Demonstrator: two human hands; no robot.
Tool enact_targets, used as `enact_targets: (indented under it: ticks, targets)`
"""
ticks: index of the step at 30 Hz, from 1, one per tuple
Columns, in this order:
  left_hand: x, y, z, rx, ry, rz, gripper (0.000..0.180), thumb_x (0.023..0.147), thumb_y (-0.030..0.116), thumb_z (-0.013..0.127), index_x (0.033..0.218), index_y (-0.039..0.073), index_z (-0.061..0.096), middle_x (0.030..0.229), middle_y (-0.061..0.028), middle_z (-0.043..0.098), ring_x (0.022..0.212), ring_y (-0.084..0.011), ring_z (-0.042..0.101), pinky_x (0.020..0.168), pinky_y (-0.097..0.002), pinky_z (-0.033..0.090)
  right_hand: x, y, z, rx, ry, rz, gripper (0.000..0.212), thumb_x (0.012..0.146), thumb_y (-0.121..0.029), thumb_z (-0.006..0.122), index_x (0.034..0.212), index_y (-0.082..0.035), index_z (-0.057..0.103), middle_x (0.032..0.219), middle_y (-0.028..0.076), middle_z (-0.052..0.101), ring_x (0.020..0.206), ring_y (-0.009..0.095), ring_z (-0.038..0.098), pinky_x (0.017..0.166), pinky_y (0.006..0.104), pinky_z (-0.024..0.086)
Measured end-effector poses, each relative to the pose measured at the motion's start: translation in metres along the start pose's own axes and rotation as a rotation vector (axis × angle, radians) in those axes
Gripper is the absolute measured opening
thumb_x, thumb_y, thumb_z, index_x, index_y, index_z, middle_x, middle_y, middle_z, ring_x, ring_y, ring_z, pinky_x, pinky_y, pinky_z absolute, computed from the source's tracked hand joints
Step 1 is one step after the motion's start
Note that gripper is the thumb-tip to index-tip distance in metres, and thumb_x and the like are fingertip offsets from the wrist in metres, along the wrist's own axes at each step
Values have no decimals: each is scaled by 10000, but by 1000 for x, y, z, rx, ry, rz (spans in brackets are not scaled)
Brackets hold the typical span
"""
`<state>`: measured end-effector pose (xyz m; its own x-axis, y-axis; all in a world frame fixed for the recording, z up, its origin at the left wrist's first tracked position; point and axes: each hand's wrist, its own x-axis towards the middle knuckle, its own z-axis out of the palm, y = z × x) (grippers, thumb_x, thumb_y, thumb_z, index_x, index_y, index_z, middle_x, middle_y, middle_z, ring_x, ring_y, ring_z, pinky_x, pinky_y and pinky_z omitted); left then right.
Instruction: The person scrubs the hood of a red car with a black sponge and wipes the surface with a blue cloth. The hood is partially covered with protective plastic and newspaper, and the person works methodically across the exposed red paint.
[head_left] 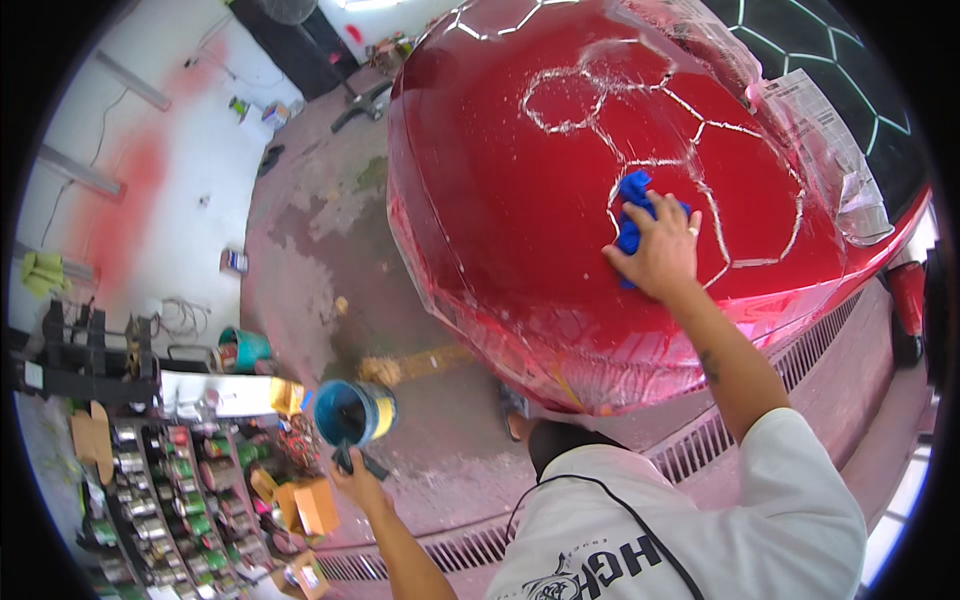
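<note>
My right hand (660, 250) presses a crumpled blue cloth (631, 240) against a glossy red car panel (520, 200), fingers bent over the cloth. White hexagon-shaped lines of reflected light run across the panel around the hand. Low on my left side, my left hand (362, 488) grips a dark, block-like object (372, 465) whose exact kind I cannot make out. Just beyond that hand stands a blue bucket (378, 412), with something dark inside.
Newspaper and clear film (825, 150) are taped over the car's far right. A shelf of paint cans (180, 500) and cardboard boxes (310, 508) stand at lower left. A floor grate (700, 450) curves past my legs. A black wheeled stand (360, 108) is at the back.
</note>
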<state>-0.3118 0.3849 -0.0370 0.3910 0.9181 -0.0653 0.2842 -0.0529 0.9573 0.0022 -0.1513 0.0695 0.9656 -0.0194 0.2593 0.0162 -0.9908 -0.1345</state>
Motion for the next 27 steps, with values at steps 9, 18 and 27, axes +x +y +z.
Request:
enact_targets:
  ticks: [9,18,27]
  targets:
    - [142,129,271,37,-516,233,695,983,92,840,1584,67,491,1317,-168,699,1137,-254,705,975,-384,584,85,-156,102,163,83,-207,561,844,-410,852,1335,-152,769,1495,164,619,1510,387,491,1304,604,282]
    - [386,23,118,853,-451,530,694,934,196,859,1514,-48,566,1443,-259,677,1346,-418,653,1159,-467,505,179,-43,45,159,279,142,401,808,-380,838,1178,-228,864,1394,85,747,1322,338,665,1144,495,528]
    - [417,-85,-7,1007,-663,133,606,923,75,861,1452,-50,591,1396,-198,681,1246,-343,678,1116,-416,526,23,84,-17,-259,277,1042,732,926,-594,795,1562,-258,657,1681,152,528,1509,445,524,1225,591,460]
